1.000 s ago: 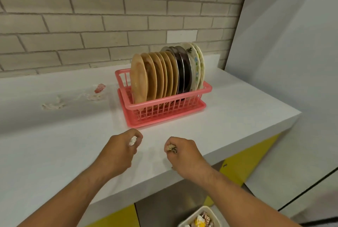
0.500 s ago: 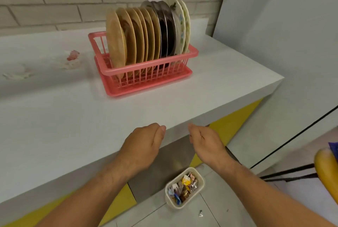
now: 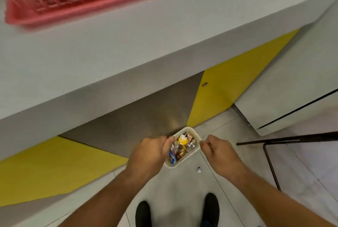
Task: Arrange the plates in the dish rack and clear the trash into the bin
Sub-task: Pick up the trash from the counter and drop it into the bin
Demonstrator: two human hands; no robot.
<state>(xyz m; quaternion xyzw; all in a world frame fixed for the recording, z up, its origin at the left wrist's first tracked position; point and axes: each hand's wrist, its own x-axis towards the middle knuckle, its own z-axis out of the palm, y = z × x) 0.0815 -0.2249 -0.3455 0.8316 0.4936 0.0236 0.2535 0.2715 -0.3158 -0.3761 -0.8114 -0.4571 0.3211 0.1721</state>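
Note:
A small white bin (image 3: 196,134) stands on the floor against the counter base, filled with colourful wrappers (image 3: 182,144). My left hand (image 3: 150,153) hovers over the bin's left side, back up, with its fingers curled down out of sight. At the bin's right rim is my right hand (image 3: 219,153), fingers curled and fingertips together. No trash shows in either hand. The pink dish rack (image 3: 82,7) is blurred at the top left on the white counter (image 3: 128,53); its plates are cut off by the frame.
One small silver wrapper (image 3: 198,169) lies on the floor tiles right of the bin. A black metal stand (image 3: 270,162) rises at the right. My shoes (image 3: 211,208) are below the bin. Yellow and steel panels front the counter.
My view has tipped down from the counter to the floor. Both hands left the counter edge and came down over the bin, which now sits between them.

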